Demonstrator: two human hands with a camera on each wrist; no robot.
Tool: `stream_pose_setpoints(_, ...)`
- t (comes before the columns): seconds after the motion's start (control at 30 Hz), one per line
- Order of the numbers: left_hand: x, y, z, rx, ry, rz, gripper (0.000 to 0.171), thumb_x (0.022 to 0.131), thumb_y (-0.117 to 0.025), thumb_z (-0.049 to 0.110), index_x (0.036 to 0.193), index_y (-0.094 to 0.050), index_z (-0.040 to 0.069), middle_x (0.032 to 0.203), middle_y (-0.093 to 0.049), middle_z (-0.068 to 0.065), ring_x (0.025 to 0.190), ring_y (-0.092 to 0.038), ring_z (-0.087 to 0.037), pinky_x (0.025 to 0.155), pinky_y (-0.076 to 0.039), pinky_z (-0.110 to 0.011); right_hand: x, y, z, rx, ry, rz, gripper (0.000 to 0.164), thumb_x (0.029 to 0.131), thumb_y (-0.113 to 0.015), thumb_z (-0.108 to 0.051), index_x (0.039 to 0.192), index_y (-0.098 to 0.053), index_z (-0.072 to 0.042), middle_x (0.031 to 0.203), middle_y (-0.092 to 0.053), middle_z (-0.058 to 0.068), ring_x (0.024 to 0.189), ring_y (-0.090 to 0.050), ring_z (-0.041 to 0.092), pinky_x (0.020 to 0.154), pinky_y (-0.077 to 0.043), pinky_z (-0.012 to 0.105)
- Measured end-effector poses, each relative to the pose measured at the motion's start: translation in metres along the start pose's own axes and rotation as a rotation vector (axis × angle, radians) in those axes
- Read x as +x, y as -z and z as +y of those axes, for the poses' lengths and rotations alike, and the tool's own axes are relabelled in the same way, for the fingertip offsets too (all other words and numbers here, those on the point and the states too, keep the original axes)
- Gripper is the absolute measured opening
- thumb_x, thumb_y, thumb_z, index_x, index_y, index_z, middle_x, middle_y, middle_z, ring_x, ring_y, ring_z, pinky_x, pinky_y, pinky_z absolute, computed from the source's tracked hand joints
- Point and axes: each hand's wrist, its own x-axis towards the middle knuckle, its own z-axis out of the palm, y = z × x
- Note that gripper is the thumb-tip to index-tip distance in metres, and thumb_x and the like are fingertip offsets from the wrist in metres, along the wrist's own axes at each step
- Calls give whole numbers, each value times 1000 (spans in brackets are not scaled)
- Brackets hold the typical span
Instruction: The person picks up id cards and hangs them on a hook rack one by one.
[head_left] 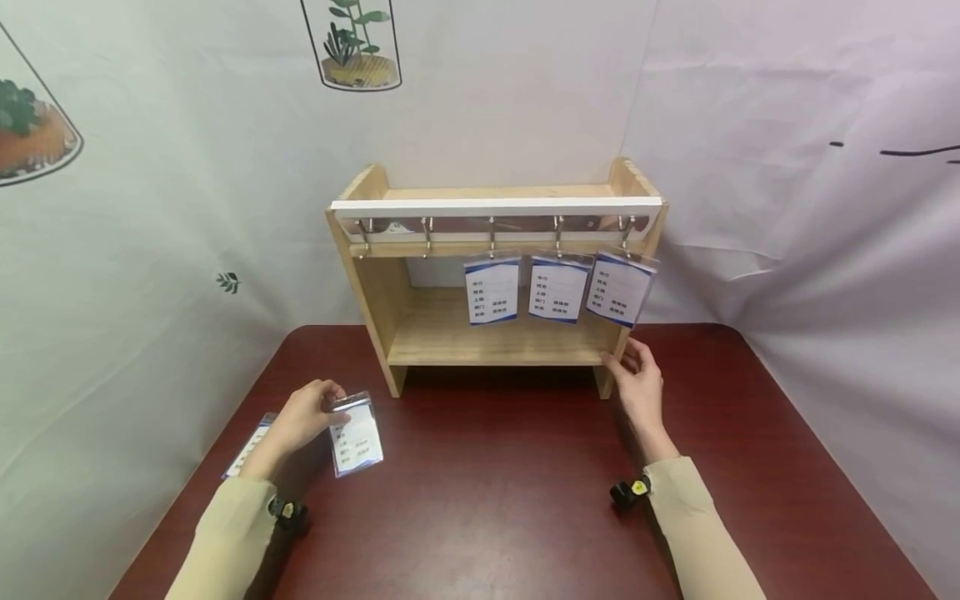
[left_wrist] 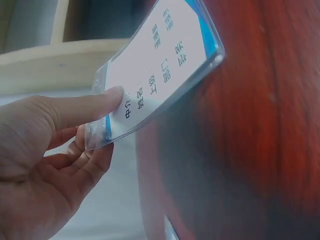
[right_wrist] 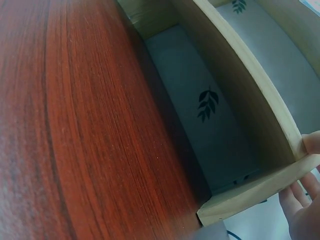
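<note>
At the left, my left hand pinches a clear-sleeved ID badge by its top end, thumb on the printed face and fingers behind. The badge is held tilted over the table in the left wrist view. Another ID badge lies on the table, partly hidden by the left forearm. My right hand grips the lower right side panel of a wooden shelf, thumb inside and fingers outside. Three badges hang from the shelf's hooks: a middle one, one beside it and a rightmost, tilted one.
A white hook rail runs along the shelf's upper front. Its two left hooks, the leftmost hook and its neighbour, carry nothing. The dark red table spreads in front, with white printed curtains around it.
</note>
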Motion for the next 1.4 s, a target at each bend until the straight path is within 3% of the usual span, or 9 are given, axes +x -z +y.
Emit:
stream_pose_setpoints(0.57, 7, 1, 28, -87, -101, 44, 21, 88, -75, 0, 104, -64, 3, 94, -71, -10, 85, -67, -24, 77, -53, -45, -2, 1, -5, 19, -27, -9, 53, 95, -73, -18, 141, -51, -2, 141, -57, 19, 127, -55, 29, 79, -46, 11)
stream_pose_setpoints(0.87, 10, -1, 45, -170, -138, 47, 14, 91, -74, 4, 103, -66, 7, 94, -72, -5, 90, -70, -25, 78, -54, -44, -16, 2, -37, 18, -29, -18, 48, 95, -69, -7, 137, -51, 6, 138, -56, 26, 125, -56, 34, 75, -46, 9)
stream_pose_setpoints(1.13, 17, -1, 59, -200, -144, 41, 12, 92, -74, 9, 103, -69, 9, 96, -73, -4, 93, -71, -23, 82, -55, -45, 0, 0, -3, 20, -4, -8, 52, 94, -73, -17, 139, -52, 0, 139, -57, 21, 124, -56, 30, 78, -46, 9)
stream_pose_setpoints(1.4, 20, -2, 72, -229, -152, 57, 12, 91, -76, 11, 102, -72, 10, 94, -74, -2, 87, -70, -19, 74, -54, -33, -3, 2, -10, 16, -19, -20, 52, 95, -72, -16, 140, -51, 0, 139, -56, 21, 126, -55, 31, 77, -46, 8)
